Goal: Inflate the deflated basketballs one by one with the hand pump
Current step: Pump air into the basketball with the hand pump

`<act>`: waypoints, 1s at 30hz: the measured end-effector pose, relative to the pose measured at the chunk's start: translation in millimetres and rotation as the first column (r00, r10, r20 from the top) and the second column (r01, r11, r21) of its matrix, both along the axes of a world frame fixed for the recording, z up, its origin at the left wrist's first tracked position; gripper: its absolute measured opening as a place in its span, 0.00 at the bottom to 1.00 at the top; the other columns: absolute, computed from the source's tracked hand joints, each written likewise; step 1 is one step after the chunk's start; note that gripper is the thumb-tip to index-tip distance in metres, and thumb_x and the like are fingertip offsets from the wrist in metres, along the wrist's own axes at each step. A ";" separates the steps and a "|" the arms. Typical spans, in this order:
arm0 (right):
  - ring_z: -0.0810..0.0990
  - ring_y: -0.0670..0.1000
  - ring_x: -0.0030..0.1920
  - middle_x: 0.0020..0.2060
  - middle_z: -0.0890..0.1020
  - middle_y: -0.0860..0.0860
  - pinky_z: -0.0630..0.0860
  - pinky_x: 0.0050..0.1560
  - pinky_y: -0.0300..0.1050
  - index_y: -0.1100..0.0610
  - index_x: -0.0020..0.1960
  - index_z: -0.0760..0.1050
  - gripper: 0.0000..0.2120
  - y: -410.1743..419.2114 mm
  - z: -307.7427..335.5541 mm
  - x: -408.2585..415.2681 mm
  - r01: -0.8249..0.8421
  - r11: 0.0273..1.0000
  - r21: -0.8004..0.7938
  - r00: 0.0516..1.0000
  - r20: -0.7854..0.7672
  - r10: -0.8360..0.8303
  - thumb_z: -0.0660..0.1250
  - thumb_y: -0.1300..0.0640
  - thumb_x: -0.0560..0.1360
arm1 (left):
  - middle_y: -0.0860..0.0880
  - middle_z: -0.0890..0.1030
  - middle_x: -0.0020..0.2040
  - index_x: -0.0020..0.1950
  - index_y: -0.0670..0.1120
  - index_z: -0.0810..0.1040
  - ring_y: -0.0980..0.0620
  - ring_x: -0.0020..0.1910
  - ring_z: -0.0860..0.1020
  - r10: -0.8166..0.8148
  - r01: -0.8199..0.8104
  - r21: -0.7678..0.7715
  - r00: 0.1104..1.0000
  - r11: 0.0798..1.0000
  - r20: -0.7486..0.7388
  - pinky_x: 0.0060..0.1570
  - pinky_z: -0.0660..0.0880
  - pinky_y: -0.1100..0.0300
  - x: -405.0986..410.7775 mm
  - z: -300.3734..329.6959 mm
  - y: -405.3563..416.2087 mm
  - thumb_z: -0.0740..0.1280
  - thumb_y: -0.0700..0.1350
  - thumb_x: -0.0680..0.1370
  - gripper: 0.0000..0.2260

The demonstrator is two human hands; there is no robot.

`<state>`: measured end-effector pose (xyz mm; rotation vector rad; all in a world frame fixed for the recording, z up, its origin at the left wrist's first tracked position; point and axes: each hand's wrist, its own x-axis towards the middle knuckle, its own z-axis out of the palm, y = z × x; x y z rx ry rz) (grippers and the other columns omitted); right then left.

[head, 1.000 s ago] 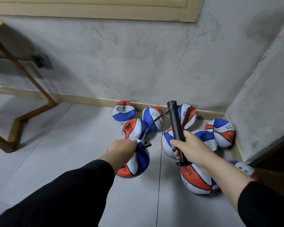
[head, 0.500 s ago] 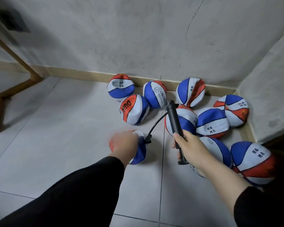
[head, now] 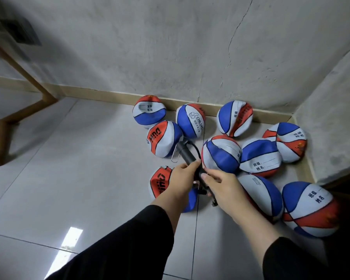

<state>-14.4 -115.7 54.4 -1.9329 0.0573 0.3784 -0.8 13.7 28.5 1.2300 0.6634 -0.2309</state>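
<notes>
Both hands are on the pump (head: 187,155), a slim black tube with a matt plastic look. The left hand (head: 183,177) curls round the barrel, fingers wrapped over the top; the right hand (head: 220,187) grips the lower end nearer the person, where the handle seems to be, though the hand hides most of it. A thin black hose (head: 196,147) loops out from the far end and back down towards the hands; where it ends I cannot tell. A bent wire clip (head: 175,156) sticks out beside the barrel.

Under the left wrist a flat ball (head: 160,183) lies on the floor (head: 85,158), creased and folded, orange panel up, its rubber pebbled and slack. This looks like the ball being worked on. I judge the step to be getting set to pump: next comes a steady push and pull of the handle while the barrel is held firm, with the needle kept seated in the valve.

Beyond, more red, white and blue balls (head: 222,154) crowd the far right corner of the tiled floor, against the skirting board (head: 101,94) and rough grey wall (head: 150,47), most dented or sagging. A wooden frame (head: 22,110) stands at the left edge
</notes>
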 end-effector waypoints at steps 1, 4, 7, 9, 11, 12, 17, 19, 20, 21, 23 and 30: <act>0.78 0.52 0.33 0.36 0.84 0.54 0.77 0.36 0.46 0.53 0.49 0.85 0.10 -2.9 -2.0 -1.9 0.042 0.999 -0.010 0.999 0.008 -0.042 0.67 0.51 0.82 | 0.44 0.81 0.41 0.51 0.41 0.78 0.47 0.38 0.81 0.033 -0.033 0.001 0.999 0.999 -0.025 0.38 0.81 0.57 2.3 2.2 -2.9 0.69 0.49 0.82 0.11; 0.83 0.55 0.44 0.44 0.86 0.55 0.82 0.50 0.61 0.56 0.50 0.82 0.32 -10.5 -14.7 -11.4 0.226 0.974 -0.019 0.973 -0.036 -0.227 0.60 0.27 0.72 | 0.43 0.80 0.39 0.53 0.43 0.74 0.47 0.37 0.79 0.154 -0.155 -0.011 0.986 0.988 -0.071 0.38 0.78 0.55 9.6 8.6 -10.7 0.65 0.48 0.84 0.08; 0.85 0.58 0.48 0.45 0.86 0.52 0.82 0.53 0.65 0.52 0.49 0.80 0.35 -10.0 -27.4 -23.7 0.306 0.952 0.033 0.944 -0.140 -0.299 0.58 0.21 0.69 | 0.41 0.81 0.41 0.51 0.43 0.73 0.46 0.38 0.79 0.181 -0.184 -0.039 0.980 0.982 -0.080 0.39 0.79 0.55 14.4 9.0 -22.7 0.63 0.47 0.84 0.08; 0.84 0.58 0.44 0.41 0.85 0.51 0.82 0.50 0.64 0.49 0.45 0.78 0.25 -7.2 -25.7 -29.3 0.351 0.935 0.056 0.929 -0.145 -0.340 0.60 0.28 0.75 | 0.43 0.82 0.39 0.49 0.43 0.74 0.45 0.39 0.80 0.160 -0.164 -0.035 0.983 0.986 -0.091 0.44 0.79 0.51 14.0 5.7 -31.8 0.63 0.47 0.83 0.08; 0.82 0.56 0.39 0.36 0.83 0.48 0.83 0.48 0.63 0.47 0.43 0.77 0.20 -7.0 -23.1 -30.4 0.423 0.902 0.081 0.898 -0.167 -0.407 0.61 0.32 0.77 | 0.45 0.82 0.34 0.48 0.42 0.75 0.47 0.35 0.80 0.143 -0.149 -0.068 0.986 0.986 -0.086 0.40 0.79 0.53 13.6 6.1 -38.4 0.64 0.44 0.82 0.06; 0.79 0.55 0.35 0.32 0.82 0.48 0.81 0.44 0.62 0.47 0.42 0.77 0.19 -7.7 -22.6 -30.0 0.460 0.883 0.097 0.879 -0.188 -0.437 0.61 0.33 0.77 | 0.46 0.81 0.32 0.48 0.42 0.74 0.48 0.31 0.79 0.150 -0.157 -0.086 0.985 0.984 -0.088 0.37 0.79 0.55 14.5 7.9 -39.9 0.65 0.44 0.82 0.06; 0.72 0.56 0.33 0.29 0.77 0.51 0.70 0.39 0.53 0.50 0.36 0.73 0.22 -10.0 -26.0 -27.2 0.447 0.890 0.088 0.889 -0.156 -0.431 0.60 0.32 0.71 | 0.43 0.78 0.34 0.51 0.40 0.73 0.48 0.28 0.76 0.289 -0.299 -0.066 0.949 0.952 -0.128 0.32 0.76 0.58 26.9 13.9 -34.2 0.66 0.46 0.82 0.09; 0.70 0.58 0.33 0.28 0.76 0.52 0.70 0.39 0.55 0.51 0.35 0.71 0.22 -9.4 -30.5 -28.2 0.446 0.891 0.083 0.892 -0.118 -0.436 0.58 0.32 0.69 | 0.42 0.78 0.34 0.51 0.41 0.73 0.47 0.28 0.74 0.378 -0.388 -0.069 0.917 0.919 -0.130 0.32 0.75 0.58 32.1 15.1 -25.7 0.66 0.46 0.82 0.09; 0.70 0.58 0.33 0.28 0.76 0.51 0.70 0.38 0.56 0.51 0.34 0.71 0.21 -9.2 -31.8 -29.9 0.452 0.889 0.071 0.890 -0.108 -0.444 0.58 0.33 0.69 | 0.43 0.77 0.33 0.51 0.41 0.73 0.47 0.27 0.74 0.407 -0.419 -0.079 0.904 0.905 -0.127 0.31 0.76 0.58 34.1 15.4 -20.2 0.67 0.46 0.81 0.09; 0.70 0.58 0.32 0.27 0.76 0.51 0.71 0.39 0.57 0.51 0.34 0.71 0.20 -8.8 -34.1 -31.3 0.459 0.886 0.062 0.886 -0.099 -0.453 0.58 0.34 0.69 | 0.43 0.76 0.33 0.51 0.41 0.73 0.48 0.26 0.74 0.422 -0.434 -0.089 0.898 0.897 -0.123 0.30 0.76 0.59 35.0 16.7 -15.0 0.67 0.47 0.81 0.09; 0.71 0.58 0.32 0.27 0.77 0.52 0.73 0.38 0.60 0.52 0.36 0.73 0.21 -6.7 -35.5 -34.7 0.478 0.877 0.057 0.877 -0.088 -0.472 0.57 0.35 0.70 | 0.45 0.76 0.32 0.50 0.42 0.74 0.49 0.25 0.75 0.425 -0.435 -0.083 0.898 0.897 -0.116 0.29 0.76 0.60 34.8 17.4 -6.9 0.68 0.48 0.81 0.10; 0.74 0.60 0.32 0.29 0.76 0.60 0.74 0.37 0.54 0.64 0.38 0.71 0.30 10.0 -16.2 -42.2 0.448 0.893 0.049 0.893 -0.063 -0.445 0.53 0.41 0.85 | 0.44 0.77 0.34 0.56 0.41 0.74 0.48 0.30 0.77 0.446 -0.450 -0.034 0.892 0.893 -0.078 0.31 0.75 0.58 3.1 31.1 -14.8 0.63 0.45 0.80 0.09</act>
